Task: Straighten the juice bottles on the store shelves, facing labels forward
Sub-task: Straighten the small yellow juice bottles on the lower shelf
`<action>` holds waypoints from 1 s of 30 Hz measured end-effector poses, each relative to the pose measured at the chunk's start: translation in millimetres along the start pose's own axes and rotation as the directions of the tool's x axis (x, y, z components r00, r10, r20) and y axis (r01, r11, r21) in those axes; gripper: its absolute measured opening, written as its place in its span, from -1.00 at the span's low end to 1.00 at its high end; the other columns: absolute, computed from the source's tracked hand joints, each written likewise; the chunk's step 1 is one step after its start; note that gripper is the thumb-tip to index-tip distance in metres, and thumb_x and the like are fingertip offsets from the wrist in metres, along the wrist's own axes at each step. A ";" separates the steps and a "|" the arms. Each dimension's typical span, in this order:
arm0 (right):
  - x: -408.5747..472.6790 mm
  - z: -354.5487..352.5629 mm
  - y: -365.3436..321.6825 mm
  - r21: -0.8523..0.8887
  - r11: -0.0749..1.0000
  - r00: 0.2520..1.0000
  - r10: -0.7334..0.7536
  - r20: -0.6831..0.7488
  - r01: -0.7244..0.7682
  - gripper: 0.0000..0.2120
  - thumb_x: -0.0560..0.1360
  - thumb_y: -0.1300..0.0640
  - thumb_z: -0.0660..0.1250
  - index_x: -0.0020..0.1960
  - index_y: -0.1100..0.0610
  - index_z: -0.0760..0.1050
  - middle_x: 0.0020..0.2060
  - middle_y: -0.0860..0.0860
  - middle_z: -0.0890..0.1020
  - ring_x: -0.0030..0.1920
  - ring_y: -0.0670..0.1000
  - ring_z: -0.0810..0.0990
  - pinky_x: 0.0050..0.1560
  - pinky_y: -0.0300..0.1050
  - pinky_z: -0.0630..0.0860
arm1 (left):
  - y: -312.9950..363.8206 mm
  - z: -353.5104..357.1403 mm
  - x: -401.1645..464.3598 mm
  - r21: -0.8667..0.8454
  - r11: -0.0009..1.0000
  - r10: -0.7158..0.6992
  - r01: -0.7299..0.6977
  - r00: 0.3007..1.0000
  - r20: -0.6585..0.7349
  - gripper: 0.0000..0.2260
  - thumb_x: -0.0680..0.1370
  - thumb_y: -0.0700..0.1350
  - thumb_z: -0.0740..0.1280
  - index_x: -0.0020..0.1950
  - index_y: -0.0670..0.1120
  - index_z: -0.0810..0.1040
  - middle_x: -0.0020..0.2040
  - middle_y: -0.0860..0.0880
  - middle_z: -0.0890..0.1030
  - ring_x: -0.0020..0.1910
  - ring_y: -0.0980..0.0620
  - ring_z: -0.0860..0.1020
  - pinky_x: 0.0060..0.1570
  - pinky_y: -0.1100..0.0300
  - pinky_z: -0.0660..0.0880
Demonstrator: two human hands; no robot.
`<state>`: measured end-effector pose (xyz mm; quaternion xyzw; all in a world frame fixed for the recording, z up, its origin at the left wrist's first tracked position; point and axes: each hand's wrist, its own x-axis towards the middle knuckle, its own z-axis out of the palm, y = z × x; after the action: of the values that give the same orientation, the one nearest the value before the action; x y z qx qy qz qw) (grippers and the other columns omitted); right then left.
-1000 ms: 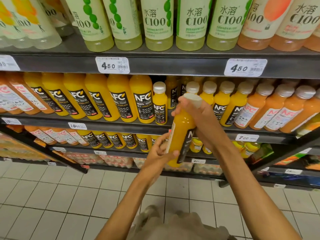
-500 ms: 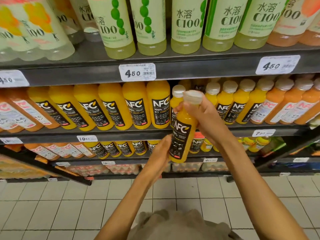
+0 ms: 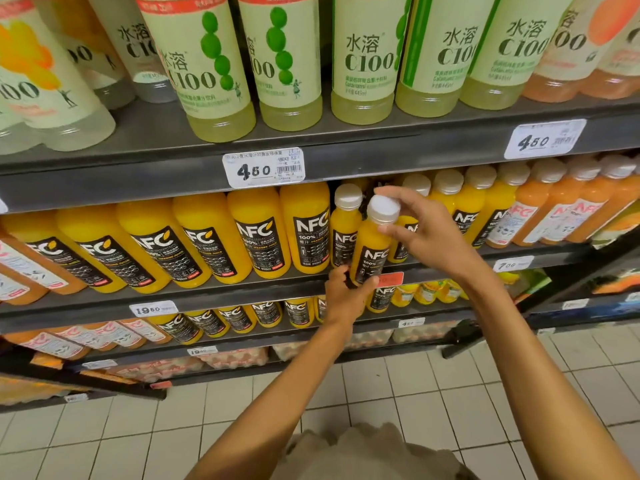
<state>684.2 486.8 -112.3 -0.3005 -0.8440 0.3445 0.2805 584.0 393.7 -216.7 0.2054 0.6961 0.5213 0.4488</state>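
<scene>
- A small NFC orange juice bottle (image 3: 372, 247) with a white cap and a black label is held at the front edge of the middle shelf (image 3: 207, 292), tilted slightly, its label turned towards the camera.
- Its base is gripped by the left hand (image 3: 346, 296), whose fingers are curled round the bottom of the bottle.
- Its neck, just under the cap, is pinched by the right hand (image 3: 426, 237), with one finger arched over the cap.
- Just beside it on the left, a second small NFC bottle (image 3: 344, 230) is seen upright on the shelf; a row of large NFC bottles (image 3: 256, 237) stands further left.
- Compared with half a second ago, the bottle is held higher and closer to the shelf, next to the small bottles.
- The label, already facing forward then, is kept forward.
</scene>
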 end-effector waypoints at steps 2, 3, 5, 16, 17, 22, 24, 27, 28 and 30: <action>3.1 0.3 4.9 -0.088 0.996 0.999 -0.034 0.013 0.035 -0.50 0.44 0.31 0.42 0.35 0.17 0.41 0.20 -0.02 0.49 0.22 -0.05 0.43 0.25 -0.15 0.36 | 3.4 3.3 4.1 -0.123 0.982 -0.139 0.145 0.989 0.056 -0.47 0.49 -0.15 0.43 0.39 -0.17 0.30 0.22 -0.05 0.42 0.20 -0.01 0.45 0.23 0.07 0.45; 4.4 0.6 7.3 -0.123 0.991 0.999 -0.048 0.012 0.049 -0.51 0.44 0.31 0.41 0.34 0.18 0.41 0.22 0.04 0.51 0.22 -0.04 0.42 0.25 -0.11 0.34 | 6.2 4.6 6.1 -0.204 0.954 -0.203 0.220 0.974 0.103 -0.49 0.51 -0.18 0.40 0.40 -0.22 0.29 0.28 -0.12 0.44 0.24 -0.07 0.48 0.24 0.03 0.46; 6.6 1.3 11.5 -0.157 0.986 0.998 -0.060 0.004 0.059 -0.53 0.45 0.32 0.40 0.33 0.21 0.42 0.23 0.12 0.53 0.23 0.03 0.44 0.24 -0.08 0.33 | 13.6 8.2 9.4 -0.334 0.889 -0.253 0.314 0.943 0.215 -0.68 0.55 -0.22 0.34 0.27 -0.27 0.42 0.30 -0.26 0.47 0.27 -0.19 0.49 0.24 0.00 0.46; 11.7 6.3 13.5 -0.680 0.707 0.964 -0.266 -0.002 0.194 -0.60 0.34 0.37 0.46 0.17 0.29 0.53 -0.04 0.17 0.62 -0.04 0.21 0.54 -0.11 0.03 0.45 | 29.0 22.3 21.6 -0.675 0.643 -0.298 0.362 0.930 0.215 -0.87 0.53 -0.45 0.22 -0.17 -0.30 0.46 -0.13 -0.23 0.54 0.09 -0.17 0.50 0.40 -0.04 0.28; 13.1 5.1 13.1 -0.744 0.642 0.957 -0.288 -0.014 0.183 -0.61 0.32 0.36 0.48 0.13 0.26 0.55 -0.11 0.14 0.64 -0.11 0.19 0.54 -0.15 0.00 0.41 | 28.7 24.3 21.7 -0.681 0.638 -0.299 0.358 0.931 0.209 -0.88 0.53 -0.46 0.22 -0.16 -0.30 0.46 -0.13 -0.23 0.54 0.05 -0.13 0.52 0.40 -0.03 0.28; 17.7 5.8 8.0 -0.841 0.527 0.963 -0.266 -0.028 0.121 -0.74 0.32 0.28 0.50 -0.01 0.22 0.58 -0.28 0.09 0.64 -0.26 0.12 0.53 -0.22 -0.08 0.32 | 26.9 27.9 21.3 -0.717 0.611 -0.292 0.336 0.937 0.191 -0.76 0.52 -0.48 0.22 0.17 -0.33 0.40 -0.06 -0.23 0.53 0.16 -0.14 0.50 0.41 -0.01 0.27; 20.7 8.6 1.9 -0.828 0.551 0.974 -0.226 -0.032 0.101 -0.83 0.37 0.19 0.47 -0.10 0.24 0.57 -0.33 0.12 0.63 -0.29 0.14 0.54 -0.22 -0.06 0.31 | 26.0 25.8 21.2 -0.720 0.611 -0.272 0.329 0.941 0.200 -0.69 0.52 -0.48 0.21 0.24 -0.32 0.36 -0.05 -0.23 0.53 0.21 -0.16 0.49 0.42 -0.02 0.26; 29.6 16.9 -8.9 -0.767 0.631 0.973 -0.228 -0.037 0.119 -0.67 0.41 -0.04 0.46 -0.29 0.21 0.51 -0.50 0.08 0.53 -0.44 0.09 0.49 -0.28 -0.11 0.20 | 25.0 21.4 20.3 -0.690 0.645 -0.245 0.328 0.944 0.219 -0.73 0.53 -0.46 0.21 0.22 -0.32 0.39 -0.06 -0.20 0.53 0.06 -0.06 0.52 0.41 0.00 0.28; 33.8 20.5 -12.6 -0.748 0.649 0.972 -0.232 -0.020 0.140 -0.62 0.43 -0.10 0.41 -0.35 0.16 0.44 -0.55 0.03 0.43 -0.48 0.06 0.42 -0.31 -0.14 0.16 | 23.7 19.6 19.8 -0.665 0.674 -0.240 0.323 0.946 0.216 -0.74 0.54 -0.45 0.21 0.22 -0.32 0.40 -0.04 -0.19 0.54 0.04 -0.04 0.53 0.39 0.01 0.30; 41.8 28.7 -16.8 -0.737 0.652 0.978 -0.198 0.059 0.176 -0.55 0.51 -0.19 0.27 -0.37 0.09 0.28 -0.56 -0.07 0.26 -0.49 0.01 0.32 -0.39 -0.16 0.08 | 19.9 14.8 17.4 -0.599 0.745 -0.232 0.294 0.956 0.181 -0.70 0.55 -0.44 0.21 0.27 -0.32 0.40 0.09 -0.21 0.53 0.15 -0.08 0.52 0.38 0.01 0.32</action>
<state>631.7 494.4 -106.0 -0.3042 -0.9334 -0.0608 0.1805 583.9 422.3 -206.5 -0.0292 0.4858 0.6418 0.5926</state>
